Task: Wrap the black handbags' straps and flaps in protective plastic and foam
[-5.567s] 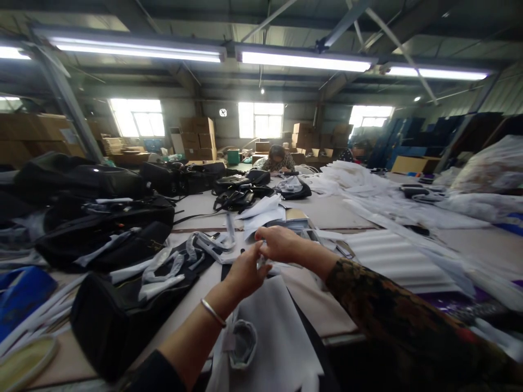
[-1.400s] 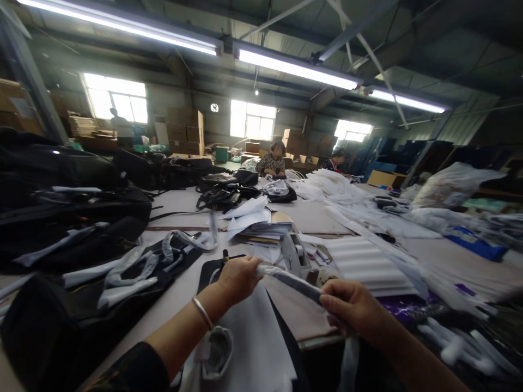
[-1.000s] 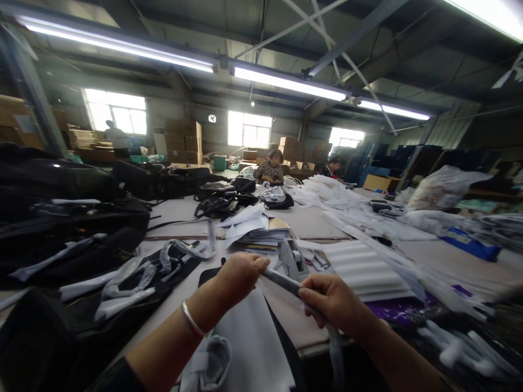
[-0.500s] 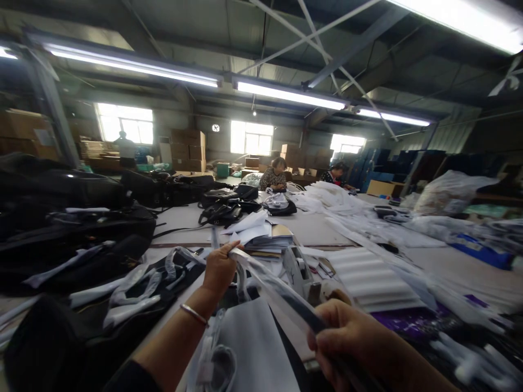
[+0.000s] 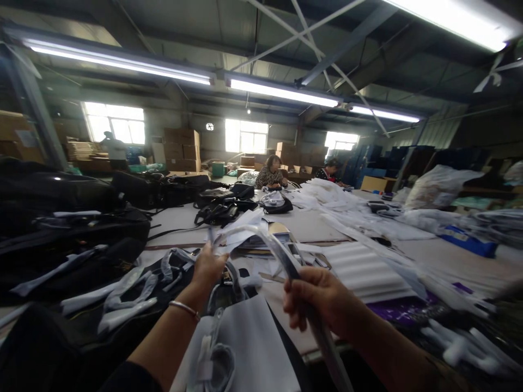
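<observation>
A dark bag strap in a pale, see-through wrap (image 5: 281, 250) arches between my two hands. My left hand (image 5: 207, 268), with a silver bangle on the wrist, is closed at the strap's far end. Nearer to me, my right hand (image 5: 312, 299) grips the strap, and its tail hangs below that fist. Under my hands lies a black bag topped by a white sheet (image 5: 255, 343). A wrapped cord or strap loop (image 5: 220, 365) rests beside the sheet. Wrapped handles (image 5: 134, 294) lie on black material left of my left arm.
Black bags (image 5: 73, 234) are heaped on the left. Papers and a notebook (image 5: 280, 231) lie ahead on the table, with white foam sheets (image 5: 363, 269) to the right. Across the table sits a person (image 5: 271, 173); a blue box (image 5: 468, 240) stands at the far right.
The strap was pulled straight between my hands and now bows upward. My right hand has risen and moved left; my left hand has shifted slightly left. The view has turned a little right.
</observation>
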A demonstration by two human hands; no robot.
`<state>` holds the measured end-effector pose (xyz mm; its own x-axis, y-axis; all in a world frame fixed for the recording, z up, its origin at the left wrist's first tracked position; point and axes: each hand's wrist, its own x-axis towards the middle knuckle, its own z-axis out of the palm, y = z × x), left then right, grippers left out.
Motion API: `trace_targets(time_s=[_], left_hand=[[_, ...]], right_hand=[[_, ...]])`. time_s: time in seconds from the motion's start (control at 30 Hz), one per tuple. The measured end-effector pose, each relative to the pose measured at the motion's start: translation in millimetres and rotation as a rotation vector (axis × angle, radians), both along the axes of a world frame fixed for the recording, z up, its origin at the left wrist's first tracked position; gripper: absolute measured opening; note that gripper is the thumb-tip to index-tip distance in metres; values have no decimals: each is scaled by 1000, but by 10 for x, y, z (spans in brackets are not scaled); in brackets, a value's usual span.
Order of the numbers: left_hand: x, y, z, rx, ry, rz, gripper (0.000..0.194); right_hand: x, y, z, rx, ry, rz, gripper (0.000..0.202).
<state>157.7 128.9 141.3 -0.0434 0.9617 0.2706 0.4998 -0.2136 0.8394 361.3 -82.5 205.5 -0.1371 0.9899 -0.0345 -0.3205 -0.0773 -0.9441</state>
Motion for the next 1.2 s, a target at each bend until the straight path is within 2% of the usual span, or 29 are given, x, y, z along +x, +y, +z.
trace_targets(time_s=[0.07, 0.13, 0.17, 0.2, 0.27, 0.3, 0.33, 0.43, 0.6, 0.8, 1.0, 1.1, 1.2], left_hand=[[62, -259, 80, 96, 24, 40, 69], [124, -582, 155, 161, 5, -16, 65], [152, -745, 186, 146, -45, -155, 54], [179, -896, 208, 62, -86, -360, 45], [225, -1128, 222, -119, -174, -661, 38], [246, -1204, 211, -202, -230, -741, 36], [263, -1253, 190, -264, -289, -766, 34], [292, -1292, 100, -385, -425, -722, 34], [266, -1270, 61, -435, -447, -690, 34], [283, -1221, 82, -345, -412, -687, 33], [323, -1132, 13, -233, -411, -531, 35], [286, -1085, 67, -188, -425, -516, 35], [207, -1035, 148, -155, -448, -508, 29]], right_hand=[[-104, 268, 69, 64, 38, -121, 38], [-200, 525, 95, 82, 75, -212, 36], [-246, 637, 93, 79, 95, -249, 35], [-292, 735, 85, 74, 113, -282, 33], [-383, 885, 57, 69, 133, -339, 29], [-426, 939, 42, 70, 134, -362, 27], [-466, 982, 28, 74, 129, -377, 26], [-552, 1059, -1, 81, 110, -387, 27], [-565, 1075, -55, 143, 54, -358, 35], [-546, 978, -180, 203, -101, -358, 35], [-595, 897, -249, 285, -262, -330, 27], [-569, 837, -262, 304, -223, -281, 29], [-474, 749, -313, 350, -213, -275, 40]])
